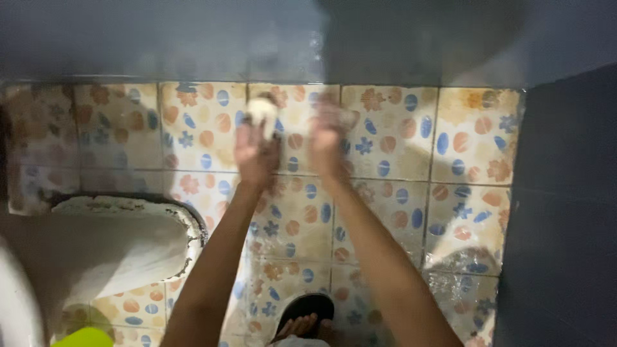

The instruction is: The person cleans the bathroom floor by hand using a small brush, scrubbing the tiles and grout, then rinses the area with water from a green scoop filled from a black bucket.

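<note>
Both my arms reach out over a floor of patterned tiles (385, 135) with blue and orange flowers. My left hand (256, 149) is closed around a small white lump (261, 109), pale and rounded, that sticks out above the fingers. My right hand (329, 138) is blurred beside it, a little apart from the lump; whether its fingers hold anything is unclear. My foot in a dark sandal (303, 316) shows at the bottom between my arms.
A white squat toilet pan (122, 238) with a chipped rim lies at the left. Grey-blue walls rise at the top (257, 38) and right (565, 212). A yellow-green object (83, 337) sits at the bottom left. Wet tiles (463, 276) shine at the lower right.
</note>
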